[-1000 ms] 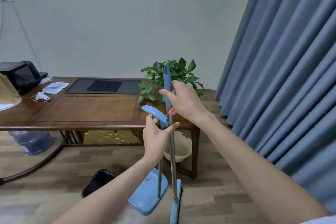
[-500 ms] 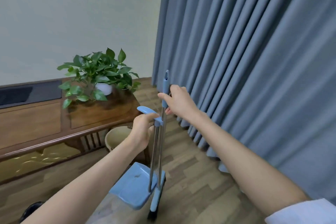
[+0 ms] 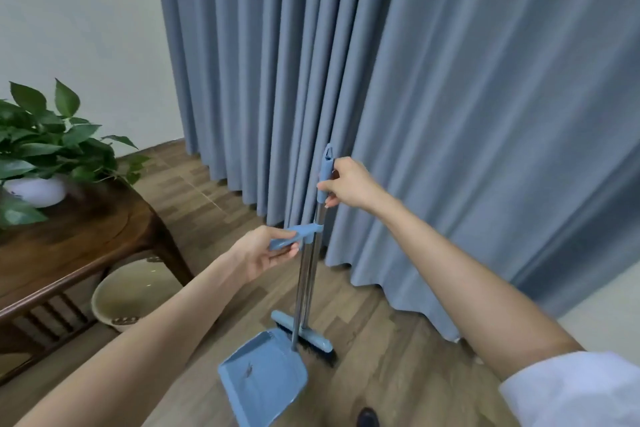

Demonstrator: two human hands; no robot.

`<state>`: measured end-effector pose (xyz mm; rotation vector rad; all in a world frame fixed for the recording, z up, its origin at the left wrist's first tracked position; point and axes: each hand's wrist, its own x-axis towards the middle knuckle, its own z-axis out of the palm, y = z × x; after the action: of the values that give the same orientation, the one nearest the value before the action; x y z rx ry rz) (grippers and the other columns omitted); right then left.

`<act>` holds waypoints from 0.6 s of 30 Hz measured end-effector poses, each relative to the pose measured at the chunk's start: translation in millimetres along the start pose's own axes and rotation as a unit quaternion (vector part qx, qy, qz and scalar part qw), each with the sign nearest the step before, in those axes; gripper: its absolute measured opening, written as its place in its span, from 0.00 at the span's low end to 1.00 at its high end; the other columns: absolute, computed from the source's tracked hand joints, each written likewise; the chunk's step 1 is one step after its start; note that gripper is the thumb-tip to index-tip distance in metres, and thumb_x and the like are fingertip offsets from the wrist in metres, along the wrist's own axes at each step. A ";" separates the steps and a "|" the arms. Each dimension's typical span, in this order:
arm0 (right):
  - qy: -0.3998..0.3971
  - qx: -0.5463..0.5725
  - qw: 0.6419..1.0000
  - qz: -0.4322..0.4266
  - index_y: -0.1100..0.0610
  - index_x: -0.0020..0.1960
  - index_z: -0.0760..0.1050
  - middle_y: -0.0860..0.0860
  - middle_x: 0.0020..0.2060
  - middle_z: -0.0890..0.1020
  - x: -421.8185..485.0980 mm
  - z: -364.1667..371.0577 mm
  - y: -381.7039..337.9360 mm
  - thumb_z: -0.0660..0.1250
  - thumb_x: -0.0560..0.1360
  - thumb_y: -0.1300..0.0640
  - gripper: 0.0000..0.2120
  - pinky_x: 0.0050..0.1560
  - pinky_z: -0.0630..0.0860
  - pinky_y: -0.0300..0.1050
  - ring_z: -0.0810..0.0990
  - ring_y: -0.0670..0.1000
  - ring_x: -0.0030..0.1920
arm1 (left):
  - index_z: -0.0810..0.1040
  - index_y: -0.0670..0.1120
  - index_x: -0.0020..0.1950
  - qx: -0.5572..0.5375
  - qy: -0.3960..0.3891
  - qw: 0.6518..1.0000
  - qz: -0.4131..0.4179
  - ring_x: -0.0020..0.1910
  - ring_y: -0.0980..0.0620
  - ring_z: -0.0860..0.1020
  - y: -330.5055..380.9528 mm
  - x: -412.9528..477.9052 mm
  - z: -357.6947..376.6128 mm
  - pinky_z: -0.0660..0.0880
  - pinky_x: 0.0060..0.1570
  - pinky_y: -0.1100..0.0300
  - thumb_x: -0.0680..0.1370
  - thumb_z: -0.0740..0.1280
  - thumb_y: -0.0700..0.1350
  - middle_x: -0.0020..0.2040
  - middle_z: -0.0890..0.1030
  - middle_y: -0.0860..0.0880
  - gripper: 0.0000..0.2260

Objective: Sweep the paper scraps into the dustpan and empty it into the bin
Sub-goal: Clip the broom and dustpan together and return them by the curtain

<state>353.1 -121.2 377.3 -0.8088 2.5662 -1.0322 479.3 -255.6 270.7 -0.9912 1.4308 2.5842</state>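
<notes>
A blue dustpan (image 3: 265, 380) stands on the wooden floor on a long metal stem, and my left hand (image 3: 265, 251) grips its blue handle at the top. Right behind it stands a blue broom (image 3: 304, 338), bristles on the floor. My right hand (image 3: 349, 185) is closed around the blue grip at the broom's upper end. The two metal poles run side by side, almost upright. A small dark speck lies in the dustpan. No paper scraps and no bin are in view.
Grey-blue curtains (image 3: 415, 97) hang close behind the broom. A dark wooden table (image 3: 69, 239) with a potted plant (image 3: 45, 156) is at the left, and a pale basin (image 3: 133, 295) sits under it. A dark shoe tip (image 3: 367, 419) shows at the bottom.
The view has swung right, away from the desk and black bin towards the curtains. Both hands carried the broom and dustpan along, and the two now stand on the floor by the curtain.
</notes>
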 end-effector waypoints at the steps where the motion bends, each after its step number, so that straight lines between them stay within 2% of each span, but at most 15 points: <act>1: 0.005 -0.001 1.000 0.009 0.69 0.51 0.76 0.63 0.42 0.83 10.5 -4.0 16.7 0.68 0.75 0.64 0.08 0.43 0.84 0.55 0.87 0.60 0.37 | 0.79 0.32 0.60 0.028 0.004 1.000 0.001 0.42 0.48 0.83 -4.5 19.8 12.4 0.84 0.44 0.57 0.74 0.72 0.32 0.48 0.84 0.39 0.15; 5: 0.006 -0.009 0.999 0.032 0.62 0.42 0.75 0.63 0.41 0.85 58.0 -18.2 89.2 0.68 0.75 0.63 0.04 0.43 0.84 0.51 0.87 0.57 0.37 | 0.80 0.32 0.59 0.102 0.041 0.994 -0.005 0.43 0.48 0.83 -28.2 98.0 57.1 0.84 0.40 0.59 0.73 0.74 0.32 0.51 0.84 0.38 0.16; 6: -0.005 -0.012 0.999 0.038 0.63 0.43 0.75 0.62 0.40 0.86 71.8 -21.6 108.7 0.68 0.75 0.61 0.05 0.43 0.84 0.49 0.87 0.57 0.37 | 0.81 0.32 0.58 0.109 0.051 0.993 -0.011 0.42 0.48 0.83 -35.1 117.5 66.6 0.83 0.36 0.61 0.72 0.74 0.32 0.50 0.84 0.39 0.15; 8: -0.031 -0.011 0.998 0.056 0.69 0.45 0.78 0.62 0.38 0.86 106.8 -33.8 154.0 0.68 0.77 0.55 0.15 0.44 0.83 0.48 0.87 0.56 0.37 | 0.82 0.34 0.55 0.130 0.082 0.988 -0.024 0.38 0.50 0.82 -47.9 166.2 92.3 0.80 0.31 0.64 0.70 0.77 0.35 0.45 0.84 0.41 0.15; 10: -0.068 -0.021 0.995 0.063 0.69 0.41 0.78 0.63 0.37 0.85 129.0 -39.9 187.8 0.68 0.77 0.50 0.20 0.41 0.81 0.44 0.86 0.56 0.38 | 0.83 0.36 0.52 0.179 0.104 0.977 -0.051 0.36 0.50 0.81 -57.8 202.7 109.5 0.79 0.35 0.60 0.63 0.82 0.41 0.42 0.83 0.43 0.20; 11: -0.089 -0.028 0.993 0.067 0.66 0.39 0.76 0.63 0.37 0.85 143.8 -44.4 208.4 0.68 0.77 0.49 0.19 0.40 0.80 0.45 0.86 0.58 0.40 | 0.83 0.38 0.48 0.206 0.112 0.970 -0.062 0.35 0.50 0.79 -63.9 226.2 120.7 0.78 0.37 0.58 0.64 0.82 0.41 0.40 0.82 0.43 0.17; 12: -0.109 -0.037 0.991 0.070 0.63 0.38 0.75 0.63 0.38 0.85 159.1 -47.8 229.2 0.68 0.77 0.49 0.18 0.42 0.80 0.48 0.85 0.59 0.42 | 0.82 0.40 0.42 0.229 0.125 0.963 -0.065 0.34 0.50 0.76 -70.2 249.5 133.0 0.75 0.36 0.58 0.67 0.80 0.39 0.36 0.80 0.45 0.10; 13: -0.129 -0.043 0.988 0.075 0.62 0.36 0.73 0.64 0.39 0.84 180.3 -52.7 257.4 0.69 0.76 0.49 0.18 0.44 0.80 0.52 0.85 0.61 0.43 | 0.81 0.42 0.38 0.249 0.132 0.957 -0.075 0.33 0.50 0.74 -76.8 277.3 150.3 0.73 0.35 0.59 0.69 0.78 0.38 0.33 0.78 0.46 0.07; 14: -0.138 -0.056 0.986 0.071 0.62 0.35 0.73 0.64 0.39 0.84 190.4 -53.9 272.3 0.70 0.75 0.49 0.19 0.45 0.80 0.54 0.84 0.62 0.43 | 0.79 0.43 0.35 0.266 0.130 0.952 -0.083 0.33 0.51 0.74 -80.1 291.1 159.5 0.71 0.33 0.62 0.72 0.77 0.37 0.30 0.77 0.48 0.09; 16: -0.159 -0.078 0.982 0.068 0.65 0.34 0.73 0.62 0.34 0.82 217.0 -57.2 305.9 0.72 0.73 0.50 0.20 0.40 0.79 0.55 0.82 0.61 0.38 | 0.75 0.43 0.32 0.307 0.111 0.940 -0.103 0.31 0.51 0.71 -90.9 328.2 179.2 0.68 0.30 0.65 0.75 0.74 0.37 0.22 0.74 0.52 0.13; 18: -0.178 -0.084 0.978 0.074 0.67 0.36 0.74 0.57 0.28 0.75 243.7 -57.5 340.7 0.73 0.72 0.52 0.18 0.33 0.72 0.50 0.75 0.57 0.30 | 0.76 0.42 0.33 0.328 0.093 0.931 -0.131 0.31 0.50 0.72 -106.9 369.0 193.1 0.71 0.32 0.63 0.76 0.73 0.36 0.22 0.75 0.49 0.13</act>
<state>-5.3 -29.5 172.5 -0.7514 2.3807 -0.5709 119.0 -145.0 63.7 -1.2122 1.8588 1.6659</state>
